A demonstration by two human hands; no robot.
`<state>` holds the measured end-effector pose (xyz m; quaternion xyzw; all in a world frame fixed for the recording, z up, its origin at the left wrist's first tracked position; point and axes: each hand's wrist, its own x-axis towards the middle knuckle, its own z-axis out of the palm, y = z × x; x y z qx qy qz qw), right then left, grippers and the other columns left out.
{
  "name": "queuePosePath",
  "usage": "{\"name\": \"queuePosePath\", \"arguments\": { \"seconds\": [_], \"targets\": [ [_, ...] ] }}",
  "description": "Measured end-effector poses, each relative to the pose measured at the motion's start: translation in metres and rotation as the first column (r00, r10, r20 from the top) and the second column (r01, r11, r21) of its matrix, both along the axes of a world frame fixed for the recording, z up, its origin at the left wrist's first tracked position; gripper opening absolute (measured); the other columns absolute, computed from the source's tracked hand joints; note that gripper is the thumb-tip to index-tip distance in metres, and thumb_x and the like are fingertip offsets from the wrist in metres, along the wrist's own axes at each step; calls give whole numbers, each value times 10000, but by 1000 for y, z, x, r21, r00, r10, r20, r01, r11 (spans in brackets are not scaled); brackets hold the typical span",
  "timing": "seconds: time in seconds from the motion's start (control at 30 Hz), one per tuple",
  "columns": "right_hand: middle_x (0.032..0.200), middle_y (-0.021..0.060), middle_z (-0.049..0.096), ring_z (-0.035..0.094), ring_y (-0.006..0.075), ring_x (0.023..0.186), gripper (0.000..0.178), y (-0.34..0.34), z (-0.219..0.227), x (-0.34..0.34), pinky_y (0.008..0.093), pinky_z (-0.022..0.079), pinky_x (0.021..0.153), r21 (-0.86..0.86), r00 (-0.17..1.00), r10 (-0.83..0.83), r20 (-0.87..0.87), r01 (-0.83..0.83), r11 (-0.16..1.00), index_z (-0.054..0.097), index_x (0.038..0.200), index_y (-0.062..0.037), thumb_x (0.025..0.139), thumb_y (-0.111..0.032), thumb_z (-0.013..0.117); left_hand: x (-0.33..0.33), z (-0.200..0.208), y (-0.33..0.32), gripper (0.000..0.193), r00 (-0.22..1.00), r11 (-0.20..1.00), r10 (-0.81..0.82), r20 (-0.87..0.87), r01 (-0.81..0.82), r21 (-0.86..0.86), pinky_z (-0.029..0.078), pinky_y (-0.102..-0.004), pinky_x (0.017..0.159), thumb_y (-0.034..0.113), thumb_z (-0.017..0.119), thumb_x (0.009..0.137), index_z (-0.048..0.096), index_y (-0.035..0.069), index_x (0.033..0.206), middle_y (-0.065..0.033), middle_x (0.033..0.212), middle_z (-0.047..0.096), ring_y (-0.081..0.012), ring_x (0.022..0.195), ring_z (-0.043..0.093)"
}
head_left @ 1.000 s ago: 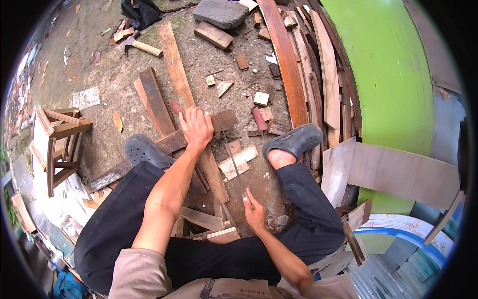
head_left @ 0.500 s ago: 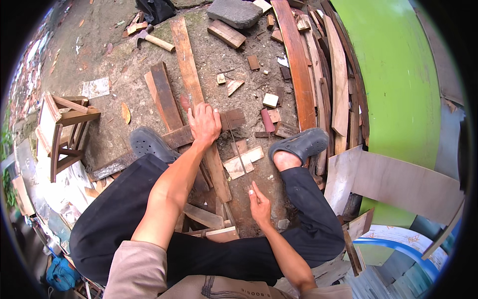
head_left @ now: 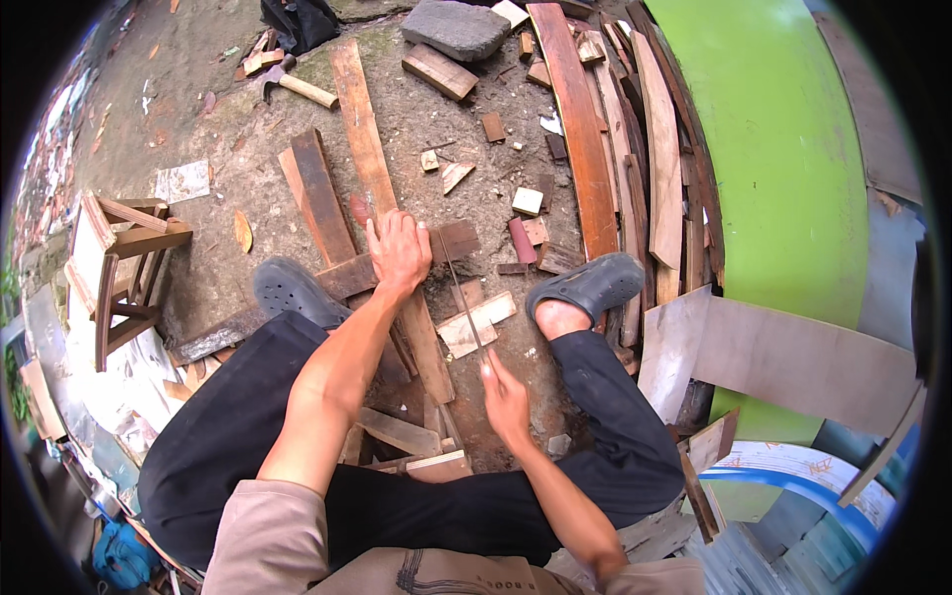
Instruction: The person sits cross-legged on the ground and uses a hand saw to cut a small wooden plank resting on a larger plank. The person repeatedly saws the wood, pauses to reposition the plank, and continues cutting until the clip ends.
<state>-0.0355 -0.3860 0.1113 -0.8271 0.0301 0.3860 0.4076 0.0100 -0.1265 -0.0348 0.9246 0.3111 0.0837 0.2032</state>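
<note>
My left hand (head_left: pixel 401 250) presses down on a dark wooden plank (head_left: pixel 347 279), fingers curled over it. This plank lies crosswise over a long, lighter board (head_left: pixel 363 134). Just right of the left hand, a thin saw blade (head_left: pixel 462 294) crosses the plank near its right end. My right hand (head_left: pixel 507 399) is closed around the near end of the saw, hiding its handle. Below the blade lie pale wood offcuts (head_left: pixel 477 325). My dark clogs (head_left: pixel 593 288) stand on either side of the work.
A small wooden frame (head_left: pixel 129 263) stands at left. A hammer (head_left: pixel 300 89) and a grey stone block (head_left: pixel 456 30) lie farther off. Long boards (head_left: pixel 575 129) are stacked at right beside a green panel (head_left: pixel 773 198). Several wood scraps litter the rough ground.
My right hand has moved slightly forward with the saw. My left hand keeps its place on the plank. The whole view has shifted a little.
</note>
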Motion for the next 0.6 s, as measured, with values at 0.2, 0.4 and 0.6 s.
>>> {"name": "queuePosePath", "arguments": {
  "seconds": [0.2,0.4,0.6],
  "targets": [
    [1206,244,723,681,165,992,440,32,-26,10,311,524,874,8,998,-25,57,25,1000,591,1420,-24,1057,-274,594,5,2,2,269,1000,999,2,-17,-1,48,296,-633,1143,264,505,1009,631,26,1030,-146,1180,606,-333,1240,527],
    [1288,243,687,676,200,1151,428,-38,-3,-33,318,505,973,9,1000,-19,10,19,1000,594,1410,-17,1056,-257,590,2,3,0,268,999,1000,0,-36,1,9,296,-633,1148,261,500,1015,628,27,1032,-142,1194,606,-325,1281,511],
    [1321,218,677,652,187,1193,433,20,-46,8,304,500,986,74,997,-35,63,31,997,588,1420,-27,1047,-246,607,4,3,0,293,998,1000,-3,-67,2,-15,274,-642,1158,268,478,1030,639,27,1071,-130,1218,607,-311,1306,504]
  ]
}}
